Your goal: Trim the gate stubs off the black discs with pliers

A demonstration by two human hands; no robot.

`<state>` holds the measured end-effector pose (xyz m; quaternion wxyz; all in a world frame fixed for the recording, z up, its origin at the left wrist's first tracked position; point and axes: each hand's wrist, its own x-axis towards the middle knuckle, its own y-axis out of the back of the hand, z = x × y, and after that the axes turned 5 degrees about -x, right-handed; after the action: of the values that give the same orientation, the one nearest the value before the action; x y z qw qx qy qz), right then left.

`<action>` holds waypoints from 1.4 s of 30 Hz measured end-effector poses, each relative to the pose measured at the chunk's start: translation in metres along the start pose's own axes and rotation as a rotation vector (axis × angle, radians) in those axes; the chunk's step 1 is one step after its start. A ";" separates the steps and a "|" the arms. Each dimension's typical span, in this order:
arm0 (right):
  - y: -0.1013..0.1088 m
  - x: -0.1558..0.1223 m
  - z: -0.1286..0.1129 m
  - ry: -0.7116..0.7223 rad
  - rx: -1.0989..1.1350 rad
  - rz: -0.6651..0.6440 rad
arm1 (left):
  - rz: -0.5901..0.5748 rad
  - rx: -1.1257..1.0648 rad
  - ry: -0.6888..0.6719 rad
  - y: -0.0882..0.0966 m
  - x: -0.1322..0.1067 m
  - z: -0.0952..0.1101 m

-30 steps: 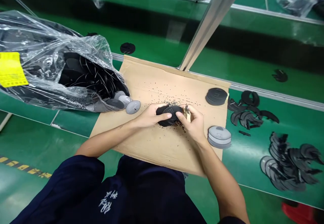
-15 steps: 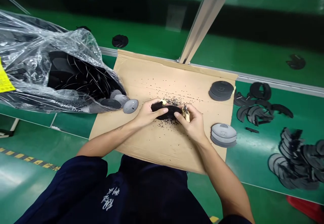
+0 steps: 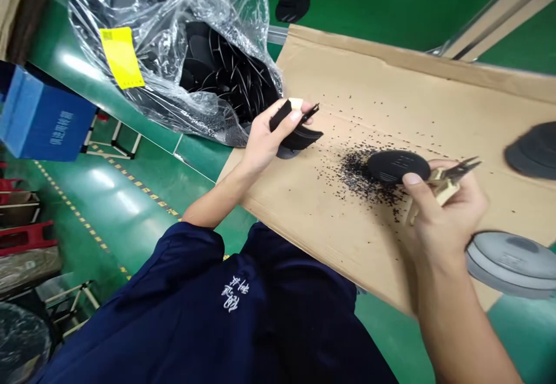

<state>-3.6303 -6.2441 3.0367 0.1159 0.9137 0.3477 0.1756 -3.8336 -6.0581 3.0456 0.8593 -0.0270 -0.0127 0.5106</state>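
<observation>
Black curved strips (image 3: 306,137) are gripped in my left hand (image 3: 264,136), which is raised near the mouth of the plastic bag (image 3: 169,97). A pale wrap shows at a fingertip of that hand. My right hand (image 3: 454,213) pinches a black oval disc (image 3: 397,167) by its right end, over the cardboard sheet (image 3: 330,222). The same hand also holds small cutting pliers (image 3: 454,174) with cream handles, their jaws pointing right. Black crumbs (image 3: 354,169) lie scattered beneath and around the disc. Black oval pieces (image 3: 221,71) fill the bag.
A stack of black ovals (image 3: 532,151) and a stack of grey ovals (image 3: 515,261) stand at the right. Behind the cardboard lies a dark piece (image 3: 292,6). A blue box (image 3: 47,114) and red stools (image 3: 28,238) are at the far left.
My hands have moved apart. The black strips are now in my left hand near the bag, while the oval disc has stayed in my right. The view has swung left.
</observation>
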 end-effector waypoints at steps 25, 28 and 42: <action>-0.013 0.012 0.019 0.360 0.223 0.222 | 0.085 0.065 -0.630 -0.015 -0.031 -0.018; -0.009 0.012 0.020 0.378 0.188 0.206 | 0.157 0.233 -0.575 0.022 -0.049 -0.024; -0.006 0.008 0.012 0.396 0.090 0.196 | 0.219 0.193 -0.770 -0.077 0.013 -0.079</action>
<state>-3.6234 -6.2358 3.0256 -0.0130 0.8950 0.2809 0.3462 -3.7556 -6.0865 2.9714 0.7311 0.2456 -0.2822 0.5706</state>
